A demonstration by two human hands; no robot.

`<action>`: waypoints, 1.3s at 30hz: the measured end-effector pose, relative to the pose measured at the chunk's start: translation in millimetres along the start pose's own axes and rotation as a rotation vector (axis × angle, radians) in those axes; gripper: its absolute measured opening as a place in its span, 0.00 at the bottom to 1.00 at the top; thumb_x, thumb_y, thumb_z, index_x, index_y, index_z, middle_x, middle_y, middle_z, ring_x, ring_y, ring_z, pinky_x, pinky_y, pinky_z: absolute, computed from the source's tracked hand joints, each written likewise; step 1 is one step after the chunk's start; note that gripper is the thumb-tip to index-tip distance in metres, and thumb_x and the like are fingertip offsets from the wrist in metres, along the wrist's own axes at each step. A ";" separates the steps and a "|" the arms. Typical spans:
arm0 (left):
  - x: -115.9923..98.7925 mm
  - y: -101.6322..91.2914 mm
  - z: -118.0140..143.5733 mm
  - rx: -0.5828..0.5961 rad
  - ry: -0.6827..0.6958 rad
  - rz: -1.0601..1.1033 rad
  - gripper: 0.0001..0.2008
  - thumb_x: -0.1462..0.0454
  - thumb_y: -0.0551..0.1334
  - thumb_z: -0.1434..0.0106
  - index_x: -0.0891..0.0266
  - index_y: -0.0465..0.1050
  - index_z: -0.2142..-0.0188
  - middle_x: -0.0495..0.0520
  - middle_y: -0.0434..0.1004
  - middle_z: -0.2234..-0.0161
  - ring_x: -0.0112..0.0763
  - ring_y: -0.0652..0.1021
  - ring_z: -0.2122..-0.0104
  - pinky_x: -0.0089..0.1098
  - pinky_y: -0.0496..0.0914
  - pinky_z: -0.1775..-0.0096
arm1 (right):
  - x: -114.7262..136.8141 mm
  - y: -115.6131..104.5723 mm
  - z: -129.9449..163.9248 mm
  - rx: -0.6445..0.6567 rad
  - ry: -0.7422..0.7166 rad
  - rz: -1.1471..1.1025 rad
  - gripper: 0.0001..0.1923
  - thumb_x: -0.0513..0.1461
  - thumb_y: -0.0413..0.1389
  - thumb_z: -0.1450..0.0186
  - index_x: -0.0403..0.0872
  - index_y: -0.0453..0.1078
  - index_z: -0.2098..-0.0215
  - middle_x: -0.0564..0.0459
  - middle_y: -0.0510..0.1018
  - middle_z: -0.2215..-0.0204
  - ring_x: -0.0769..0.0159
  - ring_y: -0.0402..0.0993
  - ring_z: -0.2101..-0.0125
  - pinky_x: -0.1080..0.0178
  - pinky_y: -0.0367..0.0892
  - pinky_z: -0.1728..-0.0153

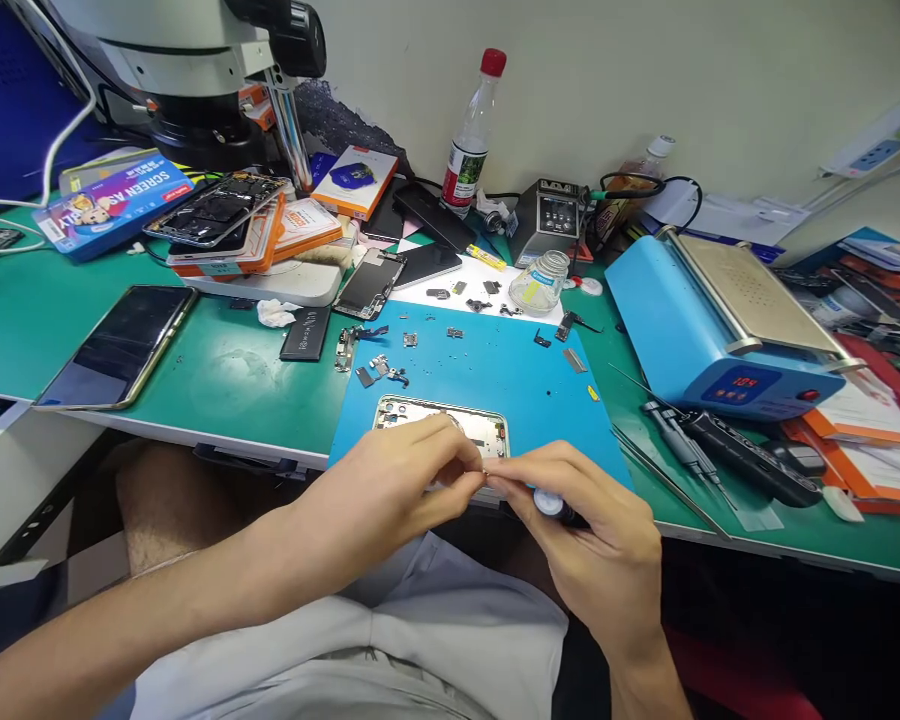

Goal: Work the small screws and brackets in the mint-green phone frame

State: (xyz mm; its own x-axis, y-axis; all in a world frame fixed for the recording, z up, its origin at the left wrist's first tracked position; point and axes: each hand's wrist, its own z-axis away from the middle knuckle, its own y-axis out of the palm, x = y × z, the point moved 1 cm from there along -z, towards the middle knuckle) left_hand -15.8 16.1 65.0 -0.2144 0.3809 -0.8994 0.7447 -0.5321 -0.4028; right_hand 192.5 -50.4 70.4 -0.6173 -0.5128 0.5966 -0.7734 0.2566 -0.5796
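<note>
The phone frame (450, 420) lies at the near edge of the blue work mat (495, 370), its near part hidden behind both hands. The left hand (397, 480) has thumb and forefinger pinched together just over the frame's near edge, on something too small to make out, perhaps a screw. The right hand (585, 520) meets it fingertip to fingertip and is closed around a screwdriver (551, 503), whose pale round cap shows against the palm.

Farther up the mat, small screws, brackets and flex parts (379, 368) are scattered about. Right of the mat on the green bench (232, 380), tweezers (667, 478) and a dark tool (750, 455) lie near a blue heating machine (712, 330) with a red display. Left of the mat rests a black battery (306, 333), and well to the left a phone (116, 345) lies face up.

Beyond these are a small glass jar (541, 282), a stack of orange boxes (270, 240) with a cracked screen on top, a soldering station (551, 215) and a clear bottle (474, 135) with a red cap against the wall. A microscope (210, 70) stands at the far left.
</note>
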 end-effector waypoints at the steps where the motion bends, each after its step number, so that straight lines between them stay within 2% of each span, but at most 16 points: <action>1: 0.9 0.2 1.6 0.004 0.017 -0.041 0.05 0.65 0.64 0.24 0.58 0.77 0.59 0.49 0.82 0.62 0.31 0.78 0.64 0.32 0.70 0.60 | -0.9 -1.6 -0.6 0.034 0.001 -0.029 0.10 0.32 0.66 0.25 0.53 0.81 0.50 0.58 0.85 0.61 0.73 0.82 0.65 0.71 0.78 0.64; 7: 1.8 3.3 4.3 0.024 0.084 -0.194 0.05 0.66 0.63 0.22 0.58 0.76 0.57 0.46 0.83 0.62 0.26 0.80 0.65 0.27 0.72 0.63 | -4.0 -6.1 -1.7 0.125 0.059 -0.061 0.05 0.33 0.66 0.24 0.50 0.79 0.54 0.58 0.85 0.62 0.74 0.82 0.66 0.72 0.75 0.64; 11: 4.0 6.5 0.0 -0.039 0.140 -0.306 0.07 0.65 0.62 0.19 0.58 0.75 0.57 0.44 0.83 0.63 0.25 0.80 0.66 0.26 0.73 0.66 | -7.9 -4.2 -1.6 0.118 0.091 -0.001 0.04 0.34 0.65 0.23 0.50 0.78 0.56 0.59 0.84 0.64 0.75 0.77 0.71 0.71 0.72 0.69; 13: 8.7 7.7 -3.5 -0.087 0.181 -0.402 0.08 0.63 0.60 0.16 0.60 0.77 0.55 0.48 0.85 0.60 0.29 0.82 0.63 0.30 0.75 0.61 | -15.3 -0.3 -2.6 0.061 0.115 0.074 0.04 0.34 0.64 0.23 0.50 0.77 0.56 0.59 0.82 0.65 0.74 0.74 0.72 0.70 0.70 0.70; 16: 18.8 7.2 -8.4 -0.157 0.242 -0.590 0.13 0.60 0.57 0.14 0.63 0.80 0.48 0.60 0.87 0.48 0.45 0.83 0.49 0.45 0.75 0.47 | -34.2 9.2 -6.2 -0.060 0.145 0.224 0.03 0.34 0.63 0.23 0.49 0.78 0.55 0.55 0.81 0.64 0.72 0.74 0.69 0.67 0.68 0.66; 18: 25.6 6.5 -10.5 -0.157 0.285 -0.698 0.15 0.58 0.58 0.15 0.63 0.81 0.44 0.64 0.84 0.39 0.55 0.80 0.40 0.52 0.71 0.42 | -47.2 16.2 -9.3 -0.091 0.141 0.300 0.02 0.35 0.65 0.23 0.49 0.80 0.55 0.54 0.80 0.63 0.70 0.76 0.68 0.65 0.67 0.67; 19: 28.6 6.5 -11.0 -0.138 0.307 -0.735 0.15 0.56 0.59 0.16 0.62 0.81 0.42 0.64 0.83 0.36 0.57 0.79 0.39 0.53 0.70 0.42 | -52.4 19.1 -10.7 -0.087 0.134 0.324 0.02 0.36 0.65 0.23 0.49 0.81 0.55 0.54 0.80 0.62 0.70 0.76 0.68 0.64 0.66 0.67; 23: 37.1 7.9 -10.8 -0.070 0.354 -0.810 0.20 0.52 0.60 0.16 0.60 0.79 0.35 0.61 0.84 0.37 0.50 0.81 0.44 0.48 0.71 0.45 | -60.9 24.4 -13.4 -0.045 0.108 0.348 0.03 0.38 0.64 0.22 0.50 0.81 0.56 0.54 0.81 0.62 0.70 0.77 0.69 0.65 0.68 0.67; 27: 41.5 9.4 -10.2 -0.071 0.358 -0.831 0.22 0.51 0.58 0.15 0.61 0.78 0.34 0.60 0.84 0.37 0.48 0.80 0.43 0.48 0.69 0.44 | -60.5 24.5 -12.9 -0.016 0.086 0.342 0.03 0.38 0.63 0.21 0.50 0.80 0.54 0.55 0.83 0.61 0.71 0.81 0.67 0.66 0.70 0.67; 33: 43.4 9.7 -11.4 -0.074 0.342 -0.838 0.23 0.50 0.56 0.14 0.60 0.78 0.35 0.57 0.83 0.37 0.45 0.80 0.43 0.45 0.68 0.41 | -61.4 29.7 -11.6 -0.028 0.106 0.405 0.05 0.40 0.65 0.22 0.49 0.79 0.58 0.56 0.83 0.62 0.71 0.79 0.68 0.63 0.64 0.70; 36: 42.8 10.4 -11.9 -0.072 0.339 -0.851 0.23 0.50 0.55 0.14 0.62 0.78 0.35 0.57 0.84 0.37 0.45 0.80 0.42 0.44 0.68 0.40 | -61.0 29.7 -13.8 -0.008 0.137 0.375 0.07 0.40 0.66 0.23 0.49 0.78 0.60 0.56 0.83 0.63 0.71 0.76 0.70 0.62 0.64 0.70; 39: 42.2 11.2 -11.6 -0.065 0.347 -0.877 0.23 0.51 0.57 0.15 0.64 0.77 0.34 0.60 0.83 0.37 0.46 0.80 0.41 0.45 0.69 0.39 | -62.6 24.3 -19.6 0.043 0.186 0.299 0.07 0.39 0.66 0.24 0.49 0.79 0.62 0.57 0.83 0.63 0.69 0.78 0.68 0.63 0.67 0.68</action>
State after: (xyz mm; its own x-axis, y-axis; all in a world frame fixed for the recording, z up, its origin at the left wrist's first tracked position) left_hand -9.2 34.9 24.5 -0.5229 0.8342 -0.1749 0.4427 0.0904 -0.8921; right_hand 209.5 4.1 29.8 -0.8344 -0.2616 0.4851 -0.5499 0.3359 -0.7647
